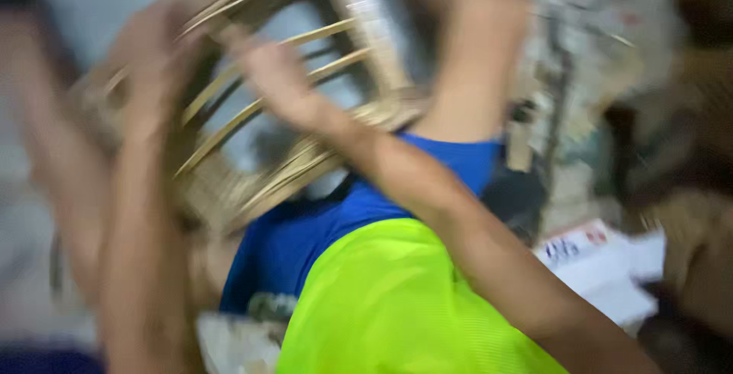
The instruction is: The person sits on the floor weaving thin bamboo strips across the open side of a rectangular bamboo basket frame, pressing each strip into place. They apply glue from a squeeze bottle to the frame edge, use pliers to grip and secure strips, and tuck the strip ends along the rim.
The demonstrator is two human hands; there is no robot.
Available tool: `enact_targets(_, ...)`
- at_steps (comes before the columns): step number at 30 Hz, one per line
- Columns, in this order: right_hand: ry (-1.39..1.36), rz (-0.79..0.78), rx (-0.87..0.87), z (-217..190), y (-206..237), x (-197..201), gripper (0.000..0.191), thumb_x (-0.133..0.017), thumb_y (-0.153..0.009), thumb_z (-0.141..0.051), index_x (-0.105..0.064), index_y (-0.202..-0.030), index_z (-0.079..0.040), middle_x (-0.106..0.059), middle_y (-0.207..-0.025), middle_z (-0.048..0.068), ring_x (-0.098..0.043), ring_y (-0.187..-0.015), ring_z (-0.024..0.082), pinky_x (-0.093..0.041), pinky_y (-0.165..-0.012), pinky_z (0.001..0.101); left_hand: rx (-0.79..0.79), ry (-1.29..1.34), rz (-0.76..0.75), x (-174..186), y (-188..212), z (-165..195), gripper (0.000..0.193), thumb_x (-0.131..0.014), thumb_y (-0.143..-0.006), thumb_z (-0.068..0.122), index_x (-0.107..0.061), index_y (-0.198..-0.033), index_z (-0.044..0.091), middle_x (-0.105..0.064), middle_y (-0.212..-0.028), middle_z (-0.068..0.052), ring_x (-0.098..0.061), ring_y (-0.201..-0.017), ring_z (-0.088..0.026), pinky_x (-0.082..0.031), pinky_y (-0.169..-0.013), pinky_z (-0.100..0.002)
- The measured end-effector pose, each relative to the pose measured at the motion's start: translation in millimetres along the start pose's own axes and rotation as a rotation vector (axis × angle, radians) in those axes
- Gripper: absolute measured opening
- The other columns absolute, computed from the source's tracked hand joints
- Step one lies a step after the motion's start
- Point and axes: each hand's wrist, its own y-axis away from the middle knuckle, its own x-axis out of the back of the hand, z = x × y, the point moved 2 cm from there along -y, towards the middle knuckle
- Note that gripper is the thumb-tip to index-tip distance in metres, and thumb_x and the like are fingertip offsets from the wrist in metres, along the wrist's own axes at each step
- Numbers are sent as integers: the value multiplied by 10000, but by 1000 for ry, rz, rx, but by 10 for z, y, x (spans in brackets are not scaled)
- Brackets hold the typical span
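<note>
Item: pale woven cane frame with thin curved bamboo slats (pixel 305 91), open-sided, tilted, raised between both hands; picture heavily blurred.

Left hand (pixel 156 53): wrapped over the frame's outer edge, fingers closed on it.

Right hand (pixel 279 80): laid on the slats just beside the left hand; grip too blurred to tell.

Below the hands: blue and bright yellow-green fabric garment (pixel 382 282).

Right of the right forearm: white printed paper sheets (pixel 603 263), lying well apart from the frame.

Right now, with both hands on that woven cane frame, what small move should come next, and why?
Probably steady the cane frame before working on: the left hand grips its edge, the right hand lies across the slats, and the tilted frame is motion-blurred.
</note>
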Motion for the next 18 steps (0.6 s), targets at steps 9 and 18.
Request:
enact_targets(9,-178,650,-209,1556,2135,2579,323,-541,-1001,-181,-603,-1291,-53,-706,-906,119,-695,-834,300,-572,-679,416,261,19,-249,-200,555,-1,335,-587,-1195,229,-571,-1285,-93,-660,-1062,-239,-644,-867,-300,-524,-776,-443)
enact_targets(18,485,244,-1134,3939,2849,3090,292,-537,-1055,-186,-574,-1315,-58,-669,-900,95,-636,-784,254,-528,-654,373,130,110,-183,-104,248,441,494,-842,-1014,337,-610,-1264,-21,-710,-1195,-215,-699,-1071,-334,-532,-928,-455)
